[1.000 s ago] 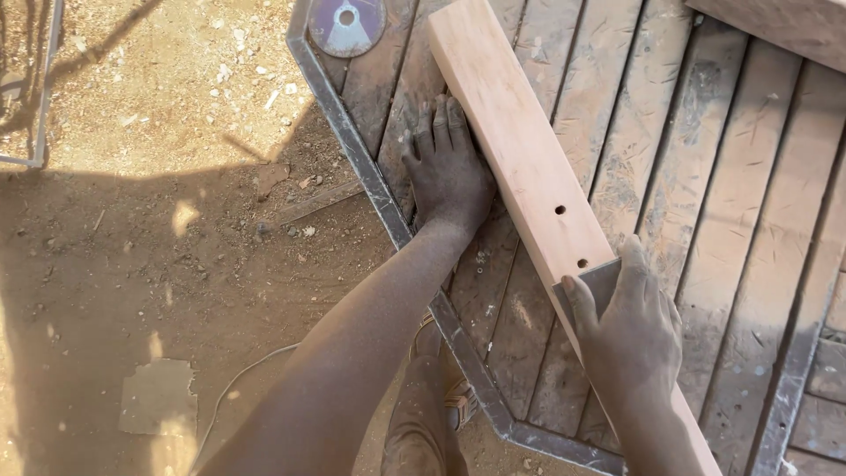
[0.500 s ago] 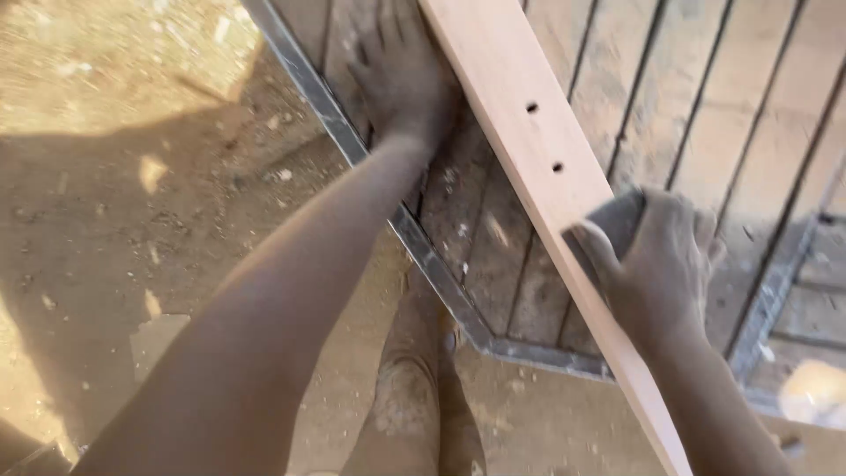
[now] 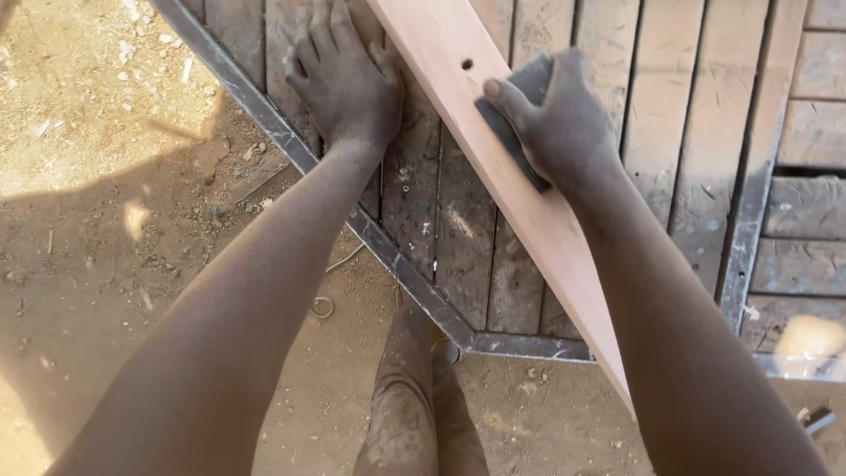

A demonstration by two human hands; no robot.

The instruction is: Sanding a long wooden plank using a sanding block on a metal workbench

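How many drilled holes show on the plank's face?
1: a hole in the pale plank, just left of the right hand pressing a sanding pad. That hand may hide others.

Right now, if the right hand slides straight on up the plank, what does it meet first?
Probably the small drilled hole just ahead of the right hand and its grey sanding pad on the wooden plank; nothing raised visible.

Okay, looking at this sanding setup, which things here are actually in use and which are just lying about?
In use:
- plank, pale, with a drilled hole
- sanding pad, pressed on the plank by the right hand
- left hand, flat beside the plank
- slatted table underneath

Lying about:
- wire ring on the dirt
- wood scraps
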